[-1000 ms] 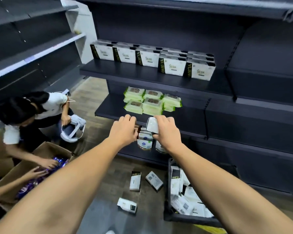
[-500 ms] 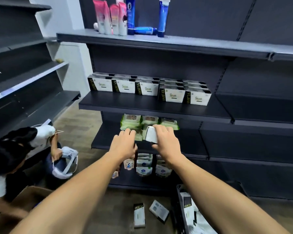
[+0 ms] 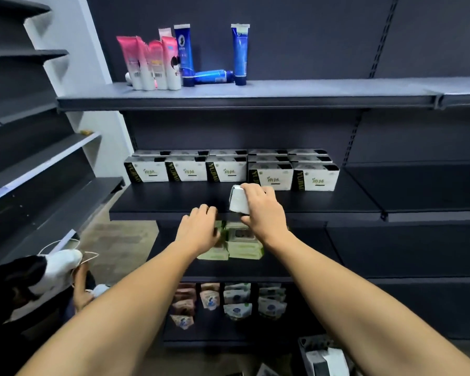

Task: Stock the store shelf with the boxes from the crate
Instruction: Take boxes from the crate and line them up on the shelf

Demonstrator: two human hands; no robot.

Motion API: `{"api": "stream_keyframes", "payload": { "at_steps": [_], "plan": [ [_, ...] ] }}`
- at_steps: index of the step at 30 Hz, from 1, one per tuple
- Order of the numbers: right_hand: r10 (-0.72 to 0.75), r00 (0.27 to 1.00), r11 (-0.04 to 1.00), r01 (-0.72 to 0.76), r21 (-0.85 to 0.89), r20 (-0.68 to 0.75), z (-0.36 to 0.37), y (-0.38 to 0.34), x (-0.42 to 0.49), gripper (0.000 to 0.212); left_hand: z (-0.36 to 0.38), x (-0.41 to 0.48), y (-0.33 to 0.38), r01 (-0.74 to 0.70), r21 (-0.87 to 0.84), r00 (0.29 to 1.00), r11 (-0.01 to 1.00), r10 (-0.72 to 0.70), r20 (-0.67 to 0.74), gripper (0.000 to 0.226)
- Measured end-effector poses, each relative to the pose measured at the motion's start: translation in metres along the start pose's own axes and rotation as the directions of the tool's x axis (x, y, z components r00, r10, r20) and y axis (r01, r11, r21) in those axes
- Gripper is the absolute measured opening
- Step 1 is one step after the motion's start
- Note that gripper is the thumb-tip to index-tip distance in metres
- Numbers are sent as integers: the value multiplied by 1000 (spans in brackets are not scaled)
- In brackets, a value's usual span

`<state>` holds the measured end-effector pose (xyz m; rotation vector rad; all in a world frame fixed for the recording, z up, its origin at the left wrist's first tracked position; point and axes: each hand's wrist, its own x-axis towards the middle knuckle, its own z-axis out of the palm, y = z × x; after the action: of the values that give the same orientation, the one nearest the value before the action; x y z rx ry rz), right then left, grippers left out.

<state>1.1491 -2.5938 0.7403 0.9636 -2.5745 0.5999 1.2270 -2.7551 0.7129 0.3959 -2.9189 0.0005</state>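
In front of me stood a dark shelving unit [image 3: 255, 103] with a matte dark back panel [image 3: 310, 50] and slotted uprights [image 3: 383, 36], its top board catching a pale light. To my left a second run of dark shelves [image 3: 25, 164] met it at a white wall [image 3: 92, 77], and between them lay a brownish wood-look floor [image 3: 120, 251].

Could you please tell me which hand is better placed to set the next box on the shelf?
Right. The right hand grips a white box at the front edge of the shelf, just before the stocked row. The left hand sits lower, fingers curled, with no box visible.
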Motion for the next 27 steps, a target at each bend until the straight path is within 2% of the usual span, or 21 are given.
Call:
{"api": "stream_keyframes", "payload": {
  "at_steps": [4, 15, 23, 27],
  "plan": [
    [-26, 999, 1000, 26, 8, 21, 17, 15, 37, 74, 4, 36, 0, 38, 12, 999, 999, -38, 21, 52],
    [-62, 995, 998, 61, 18, 75, 53, 39, 87, 75, 31, 83, -19, 150, 4, 988, 989, -150, 49, 47],
    [-65, 989, 997, 71, -41, 130, 68, 36, 103, 73, 39, 121, -26, 122, 16, 988, 992, -123, 97, 50],
    [-58, 986, 995, 70, -74, 153, 74, 25, 110, 73, 39, 140, -39, 110, -32, 987, 993, -106, 121, 63]
  ]
}}
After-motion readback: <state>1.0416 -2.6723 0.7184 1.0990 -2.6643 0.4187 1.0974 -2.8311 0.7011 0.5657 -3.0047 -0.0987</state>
